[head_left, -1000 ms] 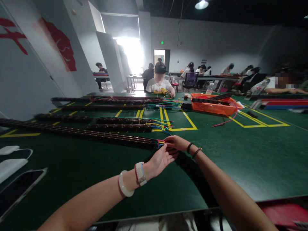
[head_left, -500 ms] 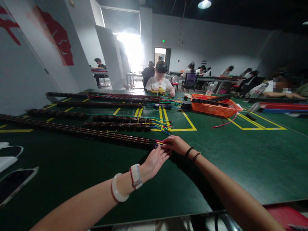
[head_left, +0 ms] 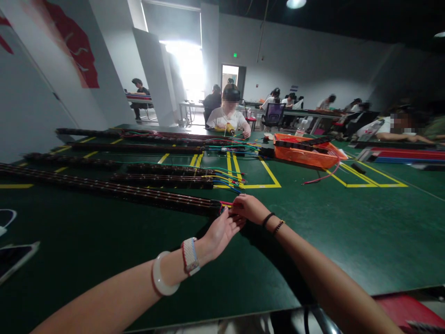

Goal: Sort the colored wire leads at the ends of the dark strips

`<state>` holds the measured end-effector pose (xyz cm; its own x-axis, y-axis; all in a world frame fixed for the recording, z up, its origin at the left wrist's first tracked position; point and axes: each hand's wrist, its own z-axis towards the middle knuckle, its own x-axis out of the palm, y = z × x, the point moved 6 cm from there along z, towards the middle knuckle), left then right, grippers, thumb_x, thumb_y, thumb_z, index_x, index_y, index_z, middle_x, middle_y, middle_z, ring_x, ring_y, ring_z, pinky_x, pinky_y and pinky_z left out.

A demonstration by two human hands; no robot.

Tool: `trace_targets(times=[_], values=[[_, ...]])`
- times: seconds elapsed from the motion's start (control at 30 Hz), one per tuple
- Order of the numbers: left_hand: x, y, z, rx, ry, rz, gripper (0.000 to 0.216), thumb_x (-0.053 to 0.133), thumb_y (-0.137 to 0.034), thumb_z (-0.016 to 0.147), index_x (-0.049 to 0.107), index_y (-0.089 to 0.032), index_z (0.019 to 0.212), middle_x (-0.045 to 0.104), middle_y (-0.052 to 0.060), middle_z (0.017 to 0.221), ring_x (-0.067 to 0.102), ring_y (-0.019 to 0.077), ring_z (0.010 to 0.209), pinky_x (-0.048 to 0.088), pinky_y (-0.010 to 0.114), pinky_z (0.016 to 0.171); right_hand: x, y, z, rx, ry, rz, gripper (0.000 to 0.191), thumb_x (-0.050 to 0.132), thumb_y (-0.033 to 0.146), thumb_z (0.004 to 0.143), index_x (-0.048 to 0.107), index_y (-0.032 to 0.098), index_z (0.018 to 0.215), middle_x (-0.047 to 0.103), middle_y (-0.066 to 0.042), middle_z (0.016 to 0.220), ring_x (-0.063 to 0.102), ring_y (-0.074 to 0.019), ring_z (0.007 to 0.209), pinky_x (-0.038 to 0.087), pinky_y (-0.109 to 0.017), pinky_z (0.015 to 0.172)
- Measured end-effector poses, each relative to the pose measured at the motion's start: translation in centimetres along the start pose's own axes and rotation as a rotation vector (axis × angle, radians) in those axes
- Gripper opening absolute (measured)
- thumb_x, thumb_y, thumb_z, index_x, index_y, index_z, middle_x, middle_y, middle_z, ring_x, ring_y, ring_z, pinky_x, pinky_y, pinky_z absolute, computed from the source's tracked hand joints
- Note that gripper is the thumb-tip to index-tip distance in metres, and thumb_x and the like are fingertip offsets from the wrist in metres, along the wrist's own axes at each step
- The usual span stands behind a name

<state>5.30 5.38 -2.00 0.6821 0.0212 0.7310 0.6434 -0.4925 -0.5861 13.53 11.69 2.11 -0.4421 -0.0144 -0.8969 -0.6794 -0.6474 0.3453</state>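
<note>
A long black cable chain (head_left: 139, 197) lies across the green table, with coloured wires (head_left: 225, 204) poking out of its right end. My right hand (head_left: 248, 208) is closed in a pinch on those wire ends. My left hand (head_left: 219, 234) reaches in from below, palm up and fingers curled at the chain's end, touching the same wires. A white bangle and a woven band sit on my left wrist; dark bead bracelets sit on my right wrist.
Several more black cable chains (head_left: 160, 181) with wires lie further back. An orange basket (head_left: 306, 155) stands at the back right. Yellow tape lines (head_left: 264, 185) mark the table. A phone (head_left: 14, 260) lies at the left edge. People sit at the table opposite and beyond.
The view has swung slightly right, so everything slid left. Both hands stay at the chain's end; my left fingers have closed in a little on the wires.
</note>
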Motion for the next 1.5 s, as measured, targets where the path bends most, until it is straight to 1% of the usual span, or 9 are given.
trace_targets(times=[0.2,0.33,0.57,0.77,0.83,1.03,1.2,1.3,1.5], values=[[0.5,-0.1,0.9,0.108,0.018,-0.020,0.025,0.041,-0.027,0.092,0.061,-0.015,0.085,0.066,0.008,0.094,0.061,0.0160,0.093,0.042,0.033,0.094,-0.4,1.9,-0.6,-0.130,-0.071,-0.374,0.010,0.058,0.023,0.084,0.066,0.019,0.079,0.060,-0.002,0.075,0.053,-0.0138,0.074,0.036,-0.027,0.073],[0.6,-0.3,1.4,0.163,-0.063,-0.085,0.019,0.044,-0.020,0.090,0.058,-0.015,0.078,0.066,0.007,0.090,0.061,0.0161,0.093,0.045,0.033,0.091,-0.2,3.3,-1.0,-0.228,-0.049,-0.529,0.008,0.056,0.019,0.084,0.063,0.017,0.082,0.060,-0.004,0.080,0.051,-0.0169,0.077,0.037,-0.031,0.077],[0.0,-0.3,2.0,0.221,-0.159,-0.164,0.018,0.044,-0.011,0.088,0.057,-0.016,0.078,0.065,0.006,0.096,0.061,0.0143,0.095,0.048,0.029,0.090,0.6,4.4,-2.1,-0.223,-0.092,-0.641,0.023,0.047,0.013,0.085,0.061,0.011,0.105,0.060,-0.011,0.096,0.050,-0.0221,0.091,0.039,-0.037,0.089],[-0.2,-0.2,2.0,0.204,-0.151,-0.172,0.019,0.044,-0.012,0.089,0.060,-0.016,0.081,0.066,0.006,0.094,0.061,0.0149,0.094,0.048,0.029,0.089,0.4,4.6,-2.9,-0.248,-0.145,-0.551,0.036,0.047,0.019,0.086,0.054,0.010,0.120,0.049,-0.014,0.129,0.042,-0.0245,0.117,0.023,-0.044,0.107],[0.0,-0.2,2.0,0.194,-0.123,-0.168,0.015,0.047,-0.014,0.088,0.061,-0.016,0.081,0.067,0.005,0.091,0.062,0.0145,0.089,0.049,0.029,0.087,-0.3,4.3,-2.9,-0.264,-0.129,-0.504,0.035,0.047,0.023,0.088,0.054,0.014,0.120,0.049,-0.012,0.130,0.042,-0.0230,0.119,0.021,-0.044,0.108],[0.8,-0.5,1.7,0.211,0.028,-0.113,0.019,0.050,-0.024,0.088,0.062,-0.012,0.080,0.067,0.007,0.085,0.062,0.0149,0.082,0.048,0.032,0.084,-3.0,2.2,-2.5,-0.224,-0.084,-0.389,0.039,0.052,0.044,0.085,0.057,0.019,0.114,0.059,-0.010,0.114,0.052,-0.0216,0.105,0.031,-0.041,0.099],[0.6,-0.4,1.6,0.174,0.000,-0.026,0.029,0.042,-0.029,0.091,0.062,-0.011,0.079,0.067,0.010,0.086,0.062,0.0166,0.087,0.045,0.035,0.091,-2.5,0.8,-2.4,-0.242,0.038,-0.394,0.021,0.052,0.034,0.087,0.065,0.018,0.091,0.064,-0.006,0.087,0.057,-0.0176,0.083,0.036,-0.034,0.087],[0.5,-0.4,1.5,0.167,-0.012,-0.004,0.033,0.040,-0.032,0.092,0.060,-0.011,0.078,0.067,0.012,0.086,0.062,0.0177,0.090,0.043,0.036,0.094,-2.4,0.6,-2.3,-0.259,0.034,-0.357,0.025,0.046,0.031,0.090,0.067,0.018,0.086,0.065,-0.006,0.083,0.056,-0.0157,0.078,0.036,-0.032,0.082],[0.9,-0.3,1.2,0.101,0.025,0.056,0.029,0.037,-0.030,0.093,0.058,-0.010,0.094,0.064,0.018,0.104,0.059,0.0203,0.104,0.038,0.039,0.100,-2.2,-1.5,-1.8,-0.044,-0.038,0.070,0.035,0.048,0.042,0.088,0.068,0.015,0.077,0.064,-0.005,0.075,0.056,-0.0125,0.070,0.039,-0.024,0.068]])
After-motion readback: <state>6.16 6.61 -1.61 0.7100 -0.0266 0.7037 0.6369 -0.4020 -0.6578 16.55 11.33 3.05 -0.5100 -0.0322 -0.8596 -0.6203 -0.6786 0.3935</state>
